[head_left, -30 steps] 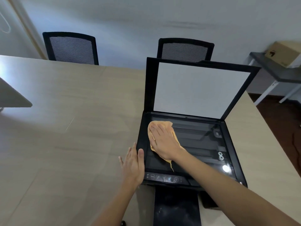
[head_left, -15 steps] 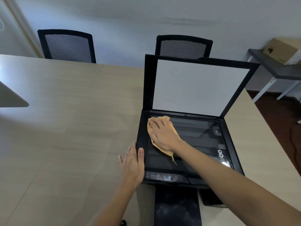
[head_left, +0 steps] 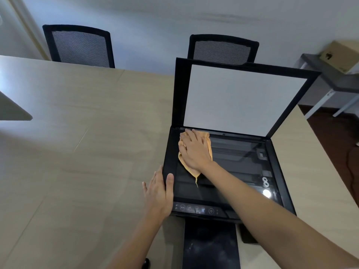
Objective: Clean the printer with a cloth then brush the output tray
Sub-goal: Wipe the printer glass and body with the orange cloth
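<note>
Head view: my right hand [head_left: 194, 150] lies flat on the cloth [head_left: 208, 144], fingers [head_left: 189, 135] spread and pressing it onto the glass [head_left: 233, 162] at the far left corner, just under the lid hinge. It is a flat press and not a pinch, so more cloth touches the glass per stroke. A cloth tail hangs out below my palm toward me.

My left hand [head_left: 159, 193] is released, holding nothing. The palm is braced on the printer [head_left: 279, 171] at its left edge, with the thumb on the top frame and the fingers down the side. My guess is that this keeps the printer from sliding on the worktop [head_left: 77, 152] while I push.

The lid [head_left: 242, 100] stands up and open, which exposes the glass for wiping. The white backing faces me.

The tray [head_left: 209, 245] sticks out at the front below the control strip [head_left: 196, 208], toward me. It looks dusty and untouched. No brush is in view.

I judge this to be the cloth stage, with the tray brushing not started. The right side of the glass is likely to be wiped next.

Two chairs [head_left: 77, 45] stand behind the worktop, well apart from the printer.
</note>
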The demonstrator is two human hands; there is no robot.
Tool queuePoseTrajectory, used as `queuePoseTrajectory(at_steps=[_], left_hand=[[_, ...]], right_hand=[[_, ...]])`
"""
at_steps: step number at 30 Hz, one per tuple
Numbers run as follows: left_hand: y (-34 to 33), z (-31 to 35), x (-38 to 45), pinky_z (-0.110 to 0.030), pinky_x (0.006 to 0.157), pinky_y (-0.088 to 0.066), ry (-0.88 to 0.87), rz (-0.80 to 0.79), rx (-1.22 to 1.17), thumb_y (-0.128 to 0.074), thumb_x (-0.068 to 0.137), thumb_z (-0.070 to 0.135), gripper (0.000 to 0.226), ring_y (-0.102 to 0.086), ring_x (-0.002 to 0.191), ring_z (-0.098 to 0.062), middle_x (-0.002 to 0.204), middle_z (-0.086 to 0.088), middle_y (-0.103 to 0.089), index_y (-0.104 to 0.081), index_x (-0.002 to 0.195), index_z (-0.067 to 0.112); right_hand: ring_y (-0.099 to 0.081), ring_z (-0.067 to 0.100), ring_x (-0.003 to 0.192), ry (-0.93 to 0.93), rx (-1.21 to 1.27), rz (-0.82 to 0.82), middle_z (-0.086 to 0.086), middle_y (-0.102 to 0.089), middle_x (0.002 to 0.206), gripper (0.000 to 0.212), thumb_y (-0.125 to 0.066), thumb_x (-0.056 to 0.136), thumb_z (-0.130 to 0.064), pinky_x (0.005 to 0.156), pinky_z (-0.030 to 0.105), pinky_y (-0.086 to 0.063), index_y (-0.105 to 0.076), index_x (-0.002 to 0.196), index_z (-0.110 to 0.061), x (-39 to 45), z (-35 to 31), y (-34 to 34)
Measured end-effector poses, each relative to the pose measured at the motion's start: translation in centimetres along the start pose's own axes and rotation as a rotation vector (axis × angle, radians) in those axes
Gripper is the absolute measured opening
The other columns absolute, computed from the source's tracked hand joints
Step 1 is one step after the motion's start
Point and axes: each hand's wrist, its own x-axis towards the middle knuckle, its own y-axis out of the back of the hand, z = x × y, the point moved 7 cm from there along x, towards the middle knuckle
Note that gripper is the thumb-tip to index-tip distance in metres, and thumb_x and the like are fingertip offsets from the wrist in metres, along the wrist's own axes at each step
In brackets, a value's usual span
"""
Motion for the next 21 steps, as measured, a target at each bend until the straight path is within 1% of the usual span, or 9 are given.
queuePoseTrajectory(at_steps=[3,5,9,12,15,18,19,21], left_hand=[[0.0,0.0,0.0,-0.047,0.119,-0.006,0.002,-0.015,0.006,0.006,0.077,0.075,0.096,-0.033,0.140,-0.018,0.144,-0.002,-0.048,-0.024,0.148,0.018],[-0.1,0.0,0.0,-0.047,0.119,-0.006,0.011,-0.021,0.005,0.003,0.079,0.070,0.091,-0.033,0.141,-0.018,0.145,-0.003,-0.047,-0.024,0.148,0.017],[-0.2,0.0,0.1,-0.047,0.119,-0.007,0.009,-0.019,-0.012,0.001,0.079,0.069,0.089,-0.034,0.140,-0.017,0.145,-0.001,-0.047,-0.025,0.148,0.019],[-0.3,-0.3,0.1,-0.047,0.119,-0.007,0.002,-0.015,-0.023,0.001,0.080,0.070,0.089,-0.035,0.139,-0.017,0.146,-0.001,-0.046,-0.026,0.148,0.018],[-0.2,-0.1,0.0,-0.046,0.119,-0.004,-0.002,-0.028,-0.059,0.004,0.080,0.073,0.092,-0.032,0.141,-0.016,0.149,0.000,-0.042,-0.024,0.148,0.019],[-0.1,0.1,-0.3,-0.044,0.120,-0.002,0.009,-0.045,-0.109,-0.002,0.089,0.066,0.081,-0.028,0.143,-0.015,0.152,-0.001,-0.038,-0.024,0.149,0.016],[-0.1,0.2,-0.4,-0.043,0.121,-0.001,0.013,-0.053,-0.139,-0.002,0.088,0.066,0.082,-0.026,0.144,-0.014,0.153,-0.001,-0.035,-0.024,0.149,0.016],[-0.1,0.1,-0.4,-0.041,0.121,0.001,0.014,-0.059,-0.204,0.002,0.082,0.073,0.091,-0.022,0.145,-0.012,0.154,0.002,-0.032,-0.024,0.149,0.018]], right_hand=[[-0.006,0.020,0.147,-0.018,0.052,-0.025,0.001,-0.018,0.159,0.051,-0.030,0.099,-0.034,0.117,0.042,-0.006,-0.030,0.148,-0.022,-0.1,0.2,0.2],[-0.006,0.020,0.147,-0.008,0.051,-0.026,0.000,-0.018,0.158,0.050,-0.029,0.099,-0.034,0.117,0.042,-0.006,-0.030,0.148,-0.023,-0.8,-0.1,0.2],[-0.006,0.020,0.147,0.045,0.009,-0.032,0.000,-0.018,0.158,0.051,-0.029,0.099,-0.034,0.116,0.043,-0.008,-0.029,0.148,-0.025,-2.4,-0.1,0.0],[-0.007,0.021,0.147,0.021,-0.011,-0.044,0.003,-0.017,0.158,0.052,-0.028,0.098,-0.035,0.116,0.043,-0.009,-0.026,0.149,-0.026,-1.1,0.2,-0.1],[-0.010,0.023,0.146,-0.022,-0.040,-0.030,0.004,-0.020,0.157,0.051,-0.026,0.098,-0.035,0.115,0.044,-0.011,-0.026,0.148,-0.025,0.2,0.3,0.0],[-0.008,0.021,0.147,-0.041,-0.047,-0.051,0.002,-0.017,0.159,0.052,-0.022,0.100,-0.035,0.117,0.044,-0.009,-0.022,0.150,-0.021,-0.3,-0.2,-0.2],[-0.006,0.020,0.148,-0.034,-0.040,-0.062,0.000,-0.015,0.160,0.053,-0.020,0.101,-0.036,0.118,0.043,-0.007,-0.020,0.151,-0.019,-0.9,-0.5,-0.2],[-0.003,0.018,0.148,-0.005,-0.025,-0.101,-0.001,-0.011,0.161,0.054,-0.016,0.102,-0.036,0.119,0.043,-0.004,-0.016,0.152,-0.017,-2.8,-1.3,-0.4]])
